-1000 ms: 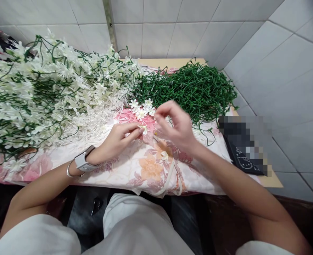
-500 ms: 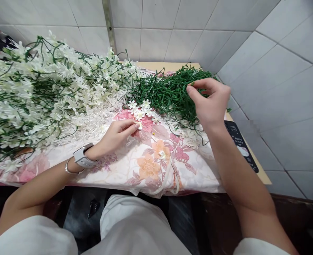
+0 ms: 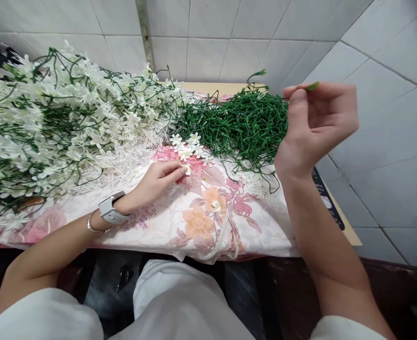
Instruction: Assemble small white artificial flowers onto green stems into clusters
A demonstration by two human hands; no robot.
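My left hand (image 3: 165,177), wearing a watch, is closed with thumb and forefinger pinching a small white artificial flower (image 3: 187,169) low over the cloth. Just beyond it several loose white flower heads (image 3: 194,139) lie on the cloth. My right hand (image 3: 318,120) is raised at the right of the green stem pile (image 3: 243,123), its thumb and fingers closed on a green plastic stem (image 3: 313,86). A green tip shows above the fingers; much of that stem is hidden. Another green tip (image 3: 259,72) sticks up from the pile.
A big heap of white flowers on green stems (image 3: 70,118) covers the left side. The flowered cloth (image 3: 197,222) lies over the table. A dark patterned strip (image 3: 327,198) lies at the right table edge (image 3: 352,236). Tiled walls (image 3: 208,56) stand behind and to the right.
My right hand has moved right and slightly up, away from the stem pile, with the green stem pinched in it. A green tip has risen from the pile. My left hand has barely moved.
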